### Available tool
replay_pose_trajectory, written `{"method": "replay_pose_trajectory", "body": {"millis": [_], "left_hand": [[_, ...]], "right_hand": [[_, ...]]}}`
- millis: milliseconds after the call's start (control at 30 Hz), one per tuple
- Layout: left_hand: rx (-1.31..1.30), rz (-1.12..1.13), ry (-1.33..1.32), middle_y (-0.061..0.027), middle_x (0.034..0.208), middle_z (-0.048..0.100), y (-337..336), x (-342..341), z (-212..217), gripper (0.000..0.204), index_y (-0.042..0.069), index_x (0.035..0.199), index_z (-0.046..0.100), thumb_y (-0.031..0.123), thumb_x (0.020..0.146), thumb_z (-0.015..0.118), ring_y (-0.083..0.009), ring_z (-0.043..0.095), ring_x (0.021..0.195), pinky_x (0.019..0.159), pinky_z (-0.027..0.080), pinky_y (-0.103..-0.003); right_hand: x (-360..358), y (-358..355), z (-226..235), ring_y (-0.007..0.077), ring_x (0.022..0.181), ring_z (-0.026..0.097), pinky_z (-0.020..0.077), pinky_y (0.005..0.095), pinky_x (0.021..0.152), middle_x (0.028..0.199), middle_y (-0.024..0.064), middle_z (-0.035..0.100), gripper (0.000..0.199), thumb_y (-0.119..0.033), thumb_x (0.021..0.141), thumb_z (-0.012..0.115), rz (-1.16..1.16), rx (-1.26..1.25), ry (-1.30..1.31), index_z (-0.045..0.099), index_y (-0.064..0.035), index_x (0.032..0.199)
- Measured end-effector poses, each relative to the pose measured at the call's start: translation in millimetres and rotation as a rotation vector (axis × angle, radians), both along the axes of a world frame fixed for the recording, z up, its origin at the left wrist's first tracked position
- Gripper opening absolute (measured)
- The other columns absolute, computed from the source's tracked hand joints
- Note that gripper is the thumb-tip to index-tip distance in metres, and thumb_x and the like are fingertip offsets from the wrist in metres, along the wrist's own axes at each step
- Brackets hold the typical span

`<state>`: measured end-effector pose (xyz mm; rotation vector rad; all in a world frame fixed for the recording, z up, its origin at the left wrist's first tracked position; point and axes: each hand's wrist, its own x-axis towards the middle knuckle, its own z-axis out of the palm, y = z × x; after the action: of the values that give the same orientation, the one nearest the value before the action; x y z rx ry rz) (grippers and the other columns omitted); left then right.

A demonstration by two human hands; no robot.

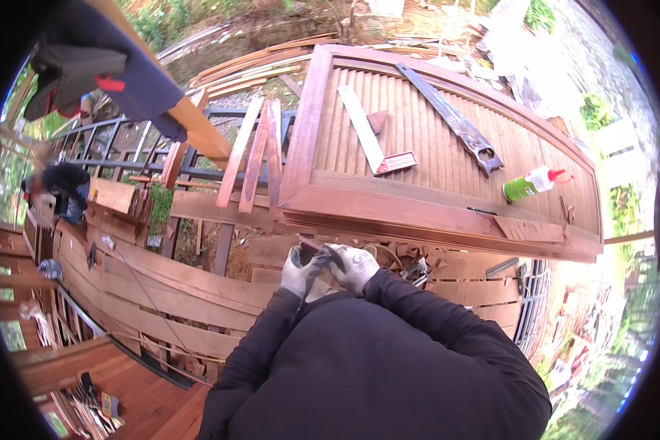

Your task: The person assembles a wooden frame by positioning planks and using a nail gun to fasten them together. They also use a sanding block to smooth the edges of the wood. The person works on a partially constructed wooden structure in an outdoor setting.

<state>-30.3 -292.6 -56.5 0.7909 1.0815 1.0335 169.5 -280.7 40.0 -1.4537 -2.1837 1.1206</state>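
Head view, looking down past a dark-sleeved torso. Both hands gloved, white with dark grey at the fingers, brought close together in front of the chest. Left hand [295, 273]: fingers bent and closed on a small brown piece [309, 242], its end showing above the glove. Right hand [353, 268]: fingers curled in toward the left; cannot tell whether they grip the same piece or only meet it, the contact being small and shadowed. The piece sits just off the near left corner of a large framed wooden panel [411, 192], ribbed across its middle.

On the panel: handsaw [447, 114] lying aslant, handle toward the person; try square [361, 130] to its left, pale blade, red-and-white stock, a small brown offcut [378, 121] beside the blade. Farther right, a green and white bottle [522, 187] with red nozzle, tipped on its side. Flat board [528, 229] along the near rail.

Left of the panel: three narrow wooden strips [254, 158], side by side. Beyond them a slanting timber post [202, 136] with dark cloth [150, 92] over it. Wide planks [183, 293] below, spaced apart. Far left, a co-worker [66, 180] in a dark top, bent forward.
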Motion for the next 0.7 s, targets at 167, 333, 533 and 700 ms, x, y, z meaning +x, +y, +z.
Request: {"method": "replay_pose_trajectory", "body": {"millis": [167, 333, 533, 700], "left_hand": [[-0.188, 0.001, -0.129, -0.0068, 0.108, 0.066, 4.1, 9.1, 26.5, 0.028, 0.001, 0.115, 0.057, 0.016, 0.095, 0.071, -0.0138, 0.064, 0.095, 0.084, 0.054, -0.028], [-0.198, 0.14, -0.318, -0.0093, 0.109, 0.067, -1.2, 6.5, 39.9, 0.023, 0.002, 0.117, 0.058, 0.019, 0.102, 0.06, -0.0191, 0.067, 0.096, 0.083, 0.057, -0.032], [-0.159, 0.288, -0.277, -0.0065, 0.085, 0.064, 12.3, 22.7, 54.6, 0.037, 0.014, 0.13, 0.054, 0.039, 0.102, 0.058, -0.0185, 0.059, 0.06, 0.051, 0.048, -0.033], [-0.109, 0.499, -0.28, -0.002, 0.084, 0.06, -1.0, 33.6, 83.3, 0.025, 0.01, 0.115, 0.054, 0.029, 0.101, 0.063, -0.0114, 0.056, 0.062, 0.049, 0.047, -0.028]], "right_hand": [[7.8, 2.3, -3.8, 0.0415, 0.107, 0.064, 0.0511, 0.0467, 0.092, 0.122, 0.0256, 0.062, 0.059, -0.03, 0.097, 0.056, 0.18, 0.015, -0.04, 0.043, 0.002, 0.144], [18.5, 30.0, 22.5, 0.0409, 0.1, 0.065, 0.0515, 0.0469, 0.09, 0.109, 0.0237, 0.067, 0.062, -0.036, 0.095, 0.06, 0.351, 0.12, -0.009, 0.048, 0.0026, 0.142], [93.2, 177.7, 0.1, 0.0333, 0.077, 0.07, 0.0571, 0.0434, 0.071, 0.093, 0.0136, 0.073, 0.029, -0.023, 0.09, 0.068, -0.31, 0.398, -0.065, 0.071, -0.0111, 0.117], [130.8, 307.7, -22.9, 0.0358, 0.141, 0.04, 0.0307, 0.0483, 0.118, 0.151, 0.0145, 0.046, 0.055, -0.029, 0.091, 0.067, -0.148, 0.479, -0.526, 0.054, -0.0212, 0.143]]}}
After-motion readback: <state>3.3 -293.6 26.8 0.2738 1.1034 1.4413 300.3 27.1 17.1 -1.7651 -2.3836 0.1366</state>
